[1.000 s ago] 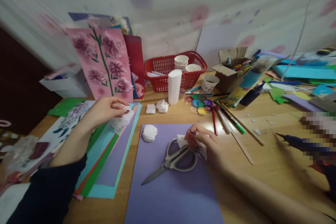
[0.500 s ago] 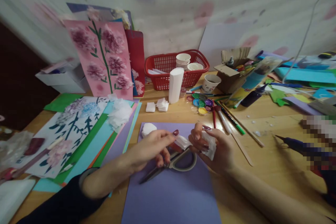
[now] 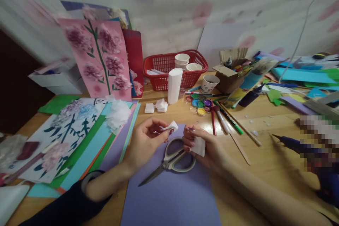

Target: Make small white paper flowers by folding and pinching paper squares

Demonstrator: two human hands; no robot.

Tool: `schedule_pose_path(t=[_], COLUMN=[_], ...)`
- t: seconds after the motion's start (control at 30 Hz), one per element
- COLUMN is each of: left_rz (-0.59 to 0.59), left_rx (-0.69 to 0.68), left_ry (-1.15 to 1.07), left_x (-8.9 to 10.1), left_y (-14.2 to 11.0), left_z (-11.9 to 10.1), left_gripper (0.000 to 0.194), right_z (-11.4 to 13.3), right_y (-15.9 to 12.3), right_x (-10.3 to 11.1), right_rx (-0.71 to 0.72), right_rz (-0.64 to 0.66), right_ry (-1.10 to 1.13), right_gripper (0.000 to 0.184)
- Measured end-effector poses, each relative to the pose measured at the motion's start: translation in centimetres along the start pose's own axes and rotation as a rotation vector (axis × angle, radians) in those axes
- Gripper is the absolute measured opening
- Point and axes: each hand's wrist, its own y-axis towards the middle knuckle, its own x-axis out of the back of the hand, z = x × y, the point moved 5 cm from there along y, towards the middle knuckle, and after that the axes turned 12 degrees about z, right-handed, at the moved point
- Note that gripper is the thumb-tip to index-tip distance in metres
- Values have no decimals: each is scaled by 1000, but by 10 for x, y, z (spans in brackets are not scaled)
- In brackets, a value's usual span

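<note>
My left hand (image 3: 148, 141) pinches a small twisted piece of white tissue (image 3: 172, 126) between thumb and fingers. Closed around white tissue squares (image 3: 199, 146) is my right hand (image 3: 202, 144), a short way to the right. Grey-handled scissors (image 3: 165, 165) lie below both hands on a purple sheet (image 3: 169, 197), their blades pointing to the lower left. The white ball of tissue at the sheet's far left corner is hidden behind my left hand. A loose heap of white tissue pieces (image 3: 118, 114) rests on coloured papers at the left.
Behind the sheet stand a white tissue roll (image 3: 174, 86), small tissue stacks (image 3: 161, 106) and a red basket (image 3: 152, 81) with paper cups. Paint pots (image 3: 201, 103), brushes and a paper cup (image 3: 210, 83) sit right of these. A glue gun (image 3: 291, 143) lies far right.
My left hand came from the tissue heap to my right hand, then moved slightly up and away with a twisted tissue piece. My right hand keeps holding tissue squares.
</note>
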Motion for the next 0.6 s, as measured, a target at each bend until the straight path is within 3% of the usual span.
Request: schedule_pose_path(t=[0.13,0.23,0.33,0.47,0.6], left_rz=[30,64,88,173,226], left_rx=[-138,-194,-225,-267,-221], left_ry=[182,387,544,569,514], left_x=[-6,-10,-10,-13,-14], left_y=[-7,-11,-11,-12,-12], left_z=[-2,0,0,-5,-3], left_gripper=[22,25,20,25,29], right_z=[-9,-13,-13,-10,-6], right_y=[0,-1,0,1,2], right_x=[0,-5,-3,2,3], right_rx=[-103,-117,-107,-75,-11], right_rz=[29,65,18,-43,-69], right_ry=[-65,-115,-185,-225,-178], right_gripper=[22,28,35,36,32])
